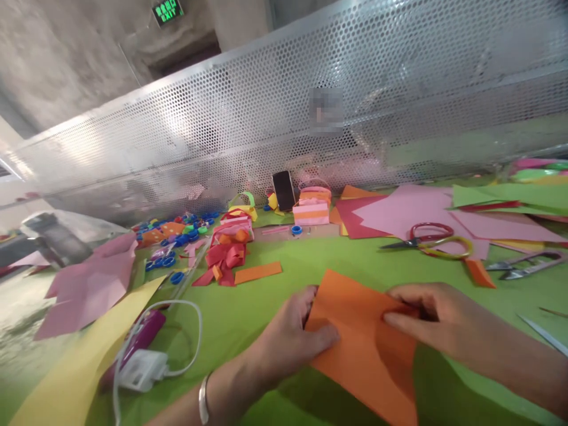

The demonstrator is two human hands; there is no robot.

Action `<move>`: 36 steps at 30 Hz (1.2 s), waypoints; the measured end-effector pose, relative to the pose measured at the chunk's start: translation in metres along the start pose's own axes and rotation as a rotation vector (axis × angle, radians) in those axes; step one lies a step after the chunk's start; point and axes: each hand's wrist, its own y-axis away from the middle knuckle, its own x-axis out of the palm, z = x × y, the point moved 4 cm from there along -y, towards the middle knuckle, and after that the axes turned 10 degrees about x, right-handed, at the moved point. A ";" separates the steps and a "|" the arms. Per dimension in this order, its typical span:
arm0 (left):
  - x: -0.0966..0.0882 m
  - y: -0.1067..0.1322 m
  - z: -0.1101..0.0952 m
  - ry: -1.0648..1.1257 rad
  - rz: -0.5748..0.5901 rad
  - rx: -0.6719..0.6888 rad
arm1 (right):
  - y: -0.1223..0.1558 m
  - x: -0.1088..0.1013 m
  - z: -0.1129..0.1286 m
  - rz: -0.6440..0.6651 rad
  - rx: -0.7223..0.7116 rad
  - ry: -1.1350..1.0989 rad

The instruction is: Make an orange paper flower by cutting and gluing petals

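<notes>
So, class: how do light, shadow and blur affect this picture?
In the head view: glare whitens the left of the panel; shadow darkens the green table beneath the orange sheet; the bottle at far left looks smeared; pixelation masks a small patch of panel.

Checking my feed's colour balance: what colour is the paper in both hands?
The held paper is plain orange, best seen in the head view.

Looks like craft workshop; has lit EXIT sign [167, 12], concrete wall [66, 71], perf. metal panel [248, 100]; also scissors [413, 243] w/ pink paper sheets [402, 210] nr.
</notes>
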 end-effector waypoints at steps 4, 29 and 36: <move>-0.013 -0.002 0.001 -0.014 -0.172 0.025 | 0.001 0.006 -0.002 0.059 0.016 -0.022; -0.010 -0.003 0.020 0.330 -0.219 -0.090 | 0.016 0.016 -0.006 0.185 -0.124 0.108; -0.011 0.001 0.013 0.258 -0.285 -0.010 | 0.017 0.025 -0.001 0.213 0.031 0.051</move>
